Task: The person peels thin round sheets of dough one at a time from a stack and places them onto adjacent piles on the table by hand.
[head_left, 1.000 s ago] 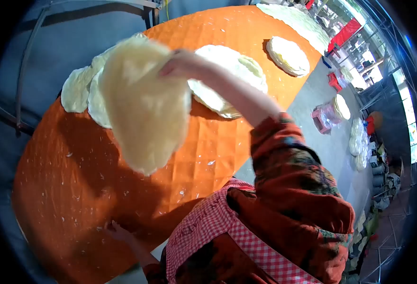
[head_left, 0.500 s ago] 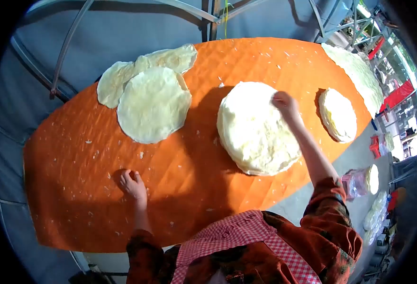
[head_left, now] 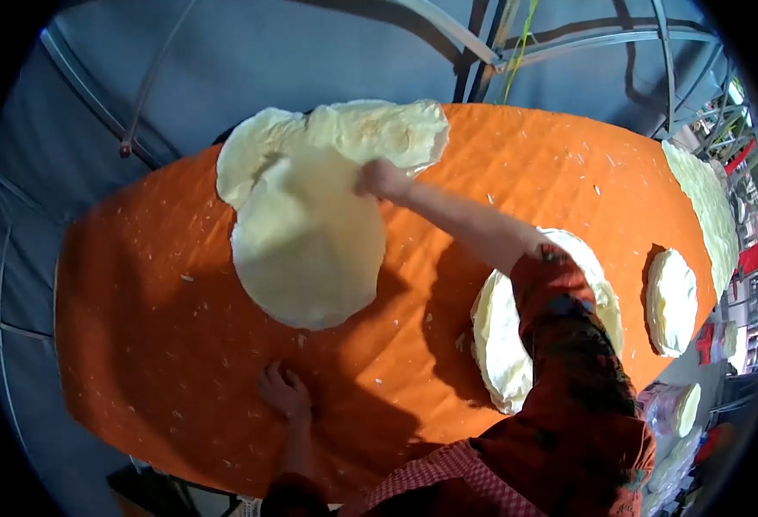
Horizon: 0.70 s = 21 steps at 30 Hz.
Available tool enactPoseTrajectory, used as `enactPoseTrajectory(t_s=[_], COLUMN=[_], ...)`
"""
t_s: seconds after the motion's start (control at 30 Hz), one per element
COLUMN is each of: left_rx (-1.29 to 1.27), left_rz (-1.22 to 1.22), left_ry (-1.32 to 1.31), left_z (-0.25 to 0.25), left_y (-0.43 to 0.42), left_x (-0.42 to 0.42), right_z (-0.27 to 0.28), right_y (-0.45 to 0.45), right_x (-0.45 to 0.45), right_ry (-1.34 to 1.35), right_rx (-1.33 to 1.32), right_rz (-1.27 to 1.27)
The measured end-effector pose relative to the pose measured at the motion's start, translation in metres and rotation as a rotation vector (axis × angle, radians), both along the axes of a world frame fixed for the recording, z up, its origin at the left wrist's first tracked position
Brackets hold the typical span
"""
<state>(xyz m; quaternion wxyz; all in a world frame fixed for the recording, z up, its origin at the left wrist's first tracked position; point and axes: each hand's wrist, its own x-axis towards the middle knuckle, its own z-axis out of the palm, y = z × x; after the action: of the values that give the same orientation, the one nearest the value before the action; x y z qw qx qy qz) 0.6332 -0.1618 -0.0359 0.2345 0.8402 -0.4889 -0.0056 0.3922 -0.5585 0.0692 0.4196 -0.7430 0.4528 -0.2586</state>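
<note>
Thin, round, pale flatbreads lie on an orange-covered table. My right hand [head_left: 383,179] reaches across to the left and is closed at the upper right edge of a round flatbread [head_left: 310,267]. That flatbread's upper part is smeared by motion. Behind it, more flatbread [head_left: 379,133] lies along the far table edge. My left hand [head_left: 284,392] rests on the orange cover in shadow, fingers apart and slightly bent, holding nothing. A thick stack of flatbreads [head_left: 501,336] sits to the right, partly hidden under my right arm.
A smaller flatbread pile [head_left: 672,302] stands at the right of the orange table cover [head_left: 164,345]. More flatbread [head_left: 702,207] hangs over the far right edge. Metal poles [head_left: 603,53] and a grey-blue sheet are behind the table. Bagged goods [head_left: 674,407] stand beyond the right side.
My right hand has swung left from the thick stack to the round flatbread, whose upper part now blurs. My left hand stays on the table. The view has shifted.
</note>
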Motion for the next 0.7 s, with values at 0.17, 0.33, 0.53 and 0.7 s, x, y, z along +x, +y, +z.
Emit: enactPoseTrajectory(t_s=[0.17, 0.33, 0.53, 0.7], left_rx=[-0.119, -0.091, -0.071, -0.095], left_rz=[-0.073, -0.068, -0.071, -0.065], left_ry=[-0.123, -0.093, -0.093, -0.04], left_z=[0.001, -0.001, 0.001, -0.014], left_y=[-0.003, -0.004, -0.003, -0.001], left_x=[0.004, 0.008, 0.007, 0.007], right_z=[0.141, 0.077, -0.066, -0.067], right_y=[-0.049, -0.171, -0.163, -0.184], right_x=[0.069, 0.07, 0.082, 0.114], right_ry=[0.024, -0.223, 0.156, 0.082], right_rx=[-0.368, -0.033, 0.093, 0.201], right_rz=[0.051, -0.174, -0.574, -0.728])
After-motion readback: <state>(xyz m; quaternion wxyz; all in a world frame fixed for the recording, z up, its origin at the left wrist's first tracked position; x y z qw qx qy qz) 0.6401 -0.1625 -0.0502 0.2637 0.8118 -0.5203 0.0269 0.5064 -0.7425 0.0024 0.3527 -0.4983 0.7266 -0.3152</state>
